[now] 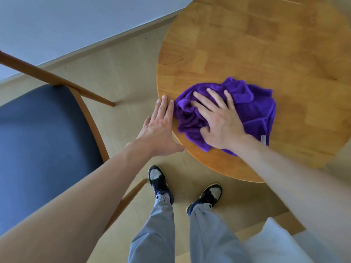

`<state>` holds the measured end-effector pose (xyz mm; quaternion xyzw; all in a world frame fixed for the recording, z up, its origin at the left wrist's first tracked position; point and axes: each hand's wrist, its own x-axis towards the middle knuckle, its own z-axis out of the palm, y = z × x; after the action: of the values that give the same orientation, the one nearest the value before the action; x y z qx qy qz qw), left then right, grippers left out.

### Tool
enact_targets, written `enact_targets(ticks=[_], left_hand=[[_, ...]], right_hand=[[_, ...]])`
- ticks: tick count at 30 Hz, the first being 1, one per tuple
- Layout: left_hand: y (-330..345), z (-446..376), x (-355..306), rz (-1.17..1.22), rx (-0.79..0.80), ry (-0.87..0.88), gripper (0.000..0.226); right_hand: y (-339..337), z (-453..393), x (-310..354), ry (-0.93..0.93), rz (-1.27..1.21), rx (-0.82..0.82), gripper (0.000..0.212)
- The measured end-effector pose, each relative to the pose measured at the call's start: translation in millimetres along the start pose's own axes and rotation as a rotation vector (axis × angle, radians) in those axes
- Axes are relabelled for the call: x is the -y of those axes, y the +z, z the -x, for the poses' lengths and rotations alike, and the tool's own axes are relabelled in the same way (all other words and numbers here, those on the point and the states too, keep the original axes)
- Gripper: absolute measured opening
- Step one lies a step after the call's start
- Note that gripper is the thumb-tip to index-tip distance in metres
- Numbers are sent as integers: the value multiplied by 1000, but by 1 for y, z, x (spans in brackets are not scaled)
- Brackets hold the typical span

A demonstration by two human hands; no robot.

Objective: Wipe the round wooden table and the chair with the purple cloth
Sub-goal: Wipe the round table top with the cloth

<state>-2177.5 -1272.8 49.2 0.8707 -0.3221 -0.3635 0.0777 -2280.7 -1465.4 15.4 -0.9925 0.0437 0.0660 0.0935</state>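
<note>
Two hands are at the near-left edge of the table (256, 44), and only one of them is doing the wiping. The right hand (220, 120) lies flat on the cloth (254, 109), fingers (212, 95) spread wide and fairly straight, pressing the bunched purple fabric against the wood rather than gripping it — though the thumb seems tucked into a fold at the near side. The cloth sits on the tabletop close to the rim, crumpled, with a small white label showing at its right edge.

The left hand (159, 128) holds nothing; its fingers are straight and close together, their tips lying on the table's rim just beside the cloth, and the thumb appears to touch the edge lower down — most likely steadying the table.

By my reading, the table step is in hand: this patch by the rim is being covered, while the far and right parts of the top lie well apart from the cloth. The chair (38, 139), with its dark blue seat and wooden frame, stands to the left, and nothing touches it.

Next, the right hand would need to keep its pressure flat and sweep the cloth across the rest of the top, taking care not to push it over the rim. After that comes the chair.
</note>
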Motion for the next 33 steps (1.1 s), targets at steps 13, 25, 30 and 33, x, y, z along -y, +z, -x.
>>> enact_targets(ticks=[13, 25, 30, 33], left_hand=[[-5, 3, 0, 72, 39, -30, 114], [-10, -1, -6, -18, 46, -36, 102], [-7, 1, -11, 10, 48, -42, 114], [-11, 1, -1, 25, 80, -14, 126]], right_hand=[[28, 95, 3, -332, 48, 14, 62], [12, 1, 37, 92, 32, -32, 70], [20, 39, 35, -67, 50, -17, 68], [19, 77, -10, -332, 88, 32, 69]])
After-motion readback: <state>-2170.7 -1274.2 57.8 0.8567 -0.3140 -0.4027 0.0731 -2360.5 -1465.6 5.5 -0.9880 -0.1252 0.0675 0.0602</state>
